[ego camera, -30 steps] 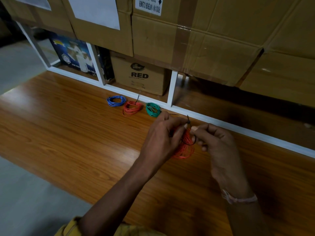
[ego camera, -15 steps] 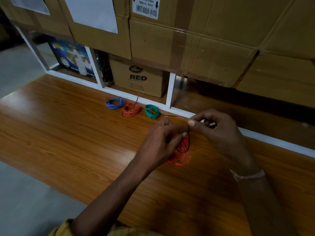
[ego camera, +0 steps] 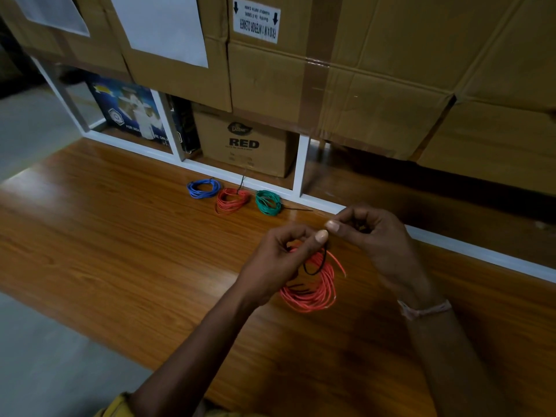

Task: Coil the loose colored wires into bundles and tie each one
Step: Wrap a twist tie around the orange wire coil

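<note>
My left hand (ego camera: 279, 260) holds the orange coil (ego camera: 313, 284) above the desk (ego camera: 120, 251), its fingers curled around the top of the bundle. A black tie (ego camera: 316, 266) makes a loose loop around the strands. My right hand (ego camera: 370, 236) pinches the free end of this tie between thumb and finger, just beside my left thumb.

To do this step well, I think I must keep the strands pressed together with the left grip and pull the tie straight and slowly, so that the loop closes evenly and no strand escapes; one loose wire end already sticks out on the right side.

Further away, near the white frame (ego camera: 301, 176), lie the blue bundle (ego camera: 204, 188), the red bundle (ego camera: 231, 201) and the green bundle (ego camera: 268, 203), already coiled.

Compared with half a second ago, the coil hangs more open below my hands, and my right hand is a little higher.
</note>
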Tool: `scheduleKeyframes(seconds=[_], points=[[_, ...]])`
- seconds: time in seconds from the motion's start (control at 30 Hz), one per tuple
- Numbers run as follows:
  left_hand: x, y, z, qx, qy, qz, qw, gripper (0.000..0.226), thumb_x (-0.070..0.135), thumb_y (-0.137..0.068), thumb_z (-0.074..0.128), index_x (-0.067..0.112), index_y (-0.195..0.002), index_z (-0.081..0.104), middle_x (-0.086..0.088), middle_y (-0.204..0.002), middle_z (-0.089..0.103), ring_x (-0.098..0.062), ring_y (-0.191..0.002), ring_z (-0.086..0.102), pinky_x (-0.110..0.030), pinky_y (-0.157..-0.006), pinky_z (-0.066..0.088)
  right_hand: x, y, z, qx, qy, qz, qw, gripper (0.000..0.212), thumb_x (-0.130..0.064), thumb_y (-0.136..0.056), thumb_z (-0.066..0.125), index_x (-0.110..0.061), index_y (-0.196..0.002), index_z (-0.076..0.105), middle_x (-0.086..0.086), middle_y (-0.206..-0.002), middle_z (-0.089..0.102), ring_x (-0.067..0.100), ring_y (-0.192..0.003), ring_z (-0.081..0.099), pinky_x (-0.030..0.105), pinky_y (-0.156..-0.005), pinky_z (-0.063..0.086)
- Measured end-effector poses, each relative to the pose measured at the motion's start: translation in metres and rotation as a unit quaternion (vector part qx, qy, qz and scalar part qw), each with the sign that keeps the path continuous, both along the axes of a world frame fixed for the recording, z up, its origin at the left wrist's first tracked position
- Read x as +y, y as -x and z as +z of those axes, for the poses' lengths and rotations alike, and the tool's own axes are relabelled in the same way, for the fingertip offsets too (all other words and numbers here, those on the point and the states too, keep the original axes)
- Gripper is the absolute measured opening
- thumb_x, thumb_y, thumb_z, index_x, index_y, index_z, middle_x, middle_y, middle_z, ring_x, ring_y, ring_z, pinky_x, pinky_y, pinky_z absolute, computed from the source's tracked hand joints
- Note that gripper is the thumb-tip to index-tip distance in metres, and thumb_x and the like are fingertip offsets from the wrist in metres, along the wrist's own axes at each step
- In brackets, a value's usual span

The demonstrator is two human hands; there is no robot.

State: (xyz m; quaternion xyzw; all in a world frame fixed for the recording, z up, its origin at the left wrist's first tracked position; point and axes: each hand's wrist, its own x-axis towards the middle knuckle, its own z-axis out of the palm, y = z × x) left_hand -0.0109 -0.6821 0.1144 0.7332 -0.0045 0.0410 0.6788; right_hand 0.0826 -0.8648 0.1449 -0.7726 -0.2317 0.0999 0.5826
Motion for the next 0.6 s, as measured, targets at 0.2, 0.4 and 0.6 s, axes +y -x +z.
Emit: scheduleKeyframes(seconds=[0.2, 0.4, 0.6], points=[[0.002, -0.007, -0.009, 0.04, 0.011, 0.032, 0.999, 0.022, 0.026, -0.102, 0.069, 0.006, -0.094, 0.074, 0.005, -0.078, 0.065, -0.004, -0.057, 0.046, -0.022, -0.049, 0.035, 0.006, 0.004, -0.012, -0.008, -0.002, -0.043, 0.999, 0.005, -0.021, -0.088, 0.078, -0.017, -0.088, 0.076, -0.001, -0.087, 0.068, 0.007, -0.081, 0.059, 0.013, -0.071, 0.047], [0.007, 0.0, -0.024, 0.067, 0.007, 0.026, 0.997, 0.015, 0.019, -0.103, 0.067, 0.012, -0.096, 0.079, 0.002, -0.084, 0.07, -0.018, -0.057, 0.043, -0.024, -0.049, 0.031, 0.009, -0.011, -0.017, 0.028, -0.088, -0.187, 0.978, 0.006, -0.023, -0.096, 0.07, -0.022, -0.091, 0.073, -0.001, -0.094, 0.07, 0.01, -0.09, 0.061, 0.028, -0.08, 0.047], [0.004, -0.006, -0.033, 0.073, 0.038, 0.034, 0.996, 0.016, 0.014, -0.103, 0.066, 0.003, -0.1, 0.078, -0.004, -0.079, 0.066, -0.017, -0.054, 0.037, -0.026, -0.047, 0.028, 0.023, 0.0, -0.027, 0.213, -0.181, -0.06, 0.958, 0.014, -0.014, -0.099, 0.064, -0.012, -0.112, 0.068, 0.009, -0.105, 0.078, 0.02, -0.095, 0.075, 0.031, -0.081, 0.06]])
